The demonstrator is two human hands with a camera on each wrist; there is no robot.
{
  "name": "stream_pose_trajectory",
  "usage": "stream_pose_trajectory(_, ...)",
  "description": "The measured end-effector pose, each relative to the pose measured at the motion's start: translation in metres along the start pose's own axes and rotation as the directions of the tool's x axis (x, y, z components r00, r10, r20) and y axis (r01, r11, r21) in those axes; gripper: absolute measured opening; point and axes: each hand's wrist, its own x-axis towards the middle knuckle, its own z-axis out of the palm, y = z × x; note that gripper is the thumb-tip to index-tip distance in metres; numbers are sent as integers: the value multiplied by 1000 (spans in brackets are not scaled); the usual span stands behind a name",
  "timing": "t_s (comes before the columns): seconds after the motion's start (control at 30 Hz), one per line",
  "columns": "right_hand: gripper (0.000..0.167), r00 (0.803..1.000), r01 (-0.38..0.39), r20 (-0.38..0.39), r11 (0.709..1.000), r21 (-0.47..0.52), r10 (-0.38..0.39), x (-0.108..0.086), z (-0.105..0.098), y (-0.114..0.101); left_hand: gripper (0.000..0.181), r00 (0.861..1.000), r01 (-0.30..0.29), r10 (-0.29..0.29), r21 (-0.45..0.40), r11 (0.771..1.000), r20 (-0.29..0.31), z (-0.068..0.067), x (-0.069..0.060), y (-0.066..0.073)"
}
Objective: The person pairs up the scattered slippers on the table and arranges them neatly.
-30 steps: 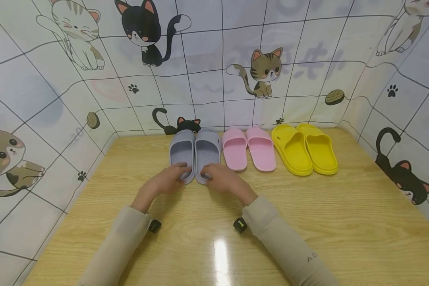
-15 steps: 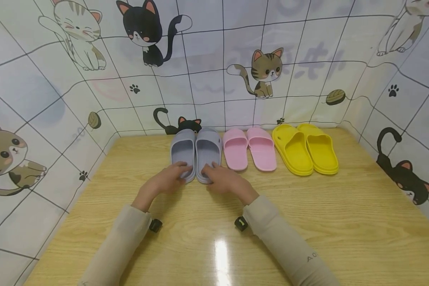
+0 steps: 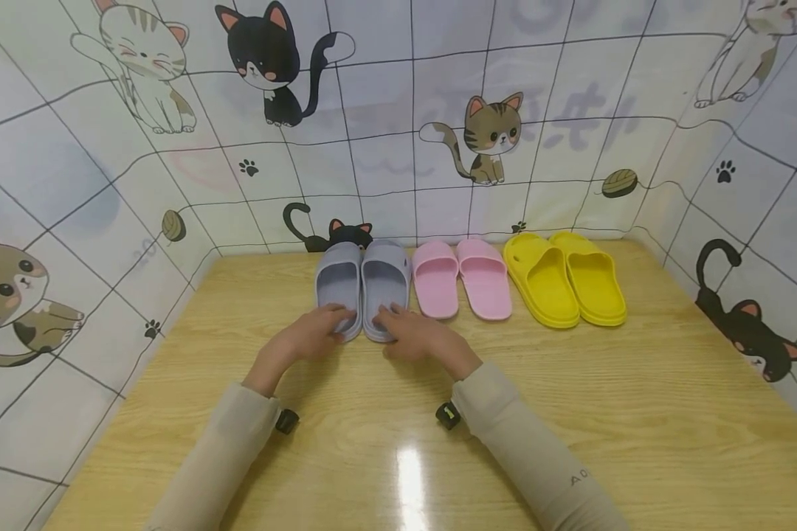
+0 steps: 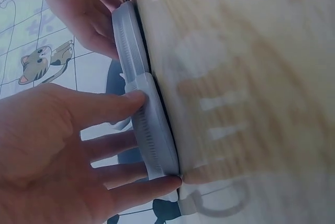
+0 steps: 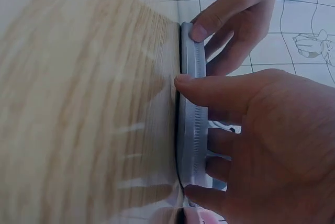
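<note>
A pair of grey slippers stands side by side against the back wall, heels toward me. My left hand [image 3: 312, 332] holds the heel of the left grey slipper [image 3: 339, 282], its thumb on the back edge of the sole in the left wrist view and some fingertips hidden over the footbed. The right grey slipper [image 3: 385, 280] has its heel gripped by my right hand [image 3: 415, 333]; in the right wrist view that thumb [image 5: 193, 85] lies low at the sole's edge near the table. Both soles look flat on the table.
Just right of the grey pair stand pink slippers [image 3: 438, 284], then larger yellow slippers [image 3: 551, 291], all in one row along the back wall [image 3: 385, 162]. The wooden table [image 3: 345, 457] stretches toward me, with cat-printed walls on both sides.
The camera view shifts very slightly. Both hands stay at the heels of the grey slippers, and the slippers hold their places.
</note>
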Motion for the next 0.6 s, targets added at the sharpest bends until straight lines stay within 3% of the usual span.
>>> stream_pose_trajectory(0.13, 65, 1000, 16, 18, 1000, -22, -16, -2, -3, -8, 47, 1000, -13, 14, 22, 1000, -25, -2, 0, 1)
stream_pose_trajectory(0.37, 73, 995, -24, 91, 998, -56, 29, -8, -8, -27, 44, 998, -57, 59, 55, 997, -30, -6, 2, 1)
stream_pose_trajectory(0.6, 74, 995, -40, 86, 999, -17, 42, -8, -4, -27, 43, 998, -59, 59, 15, 998, -6, -4, 0, 1)
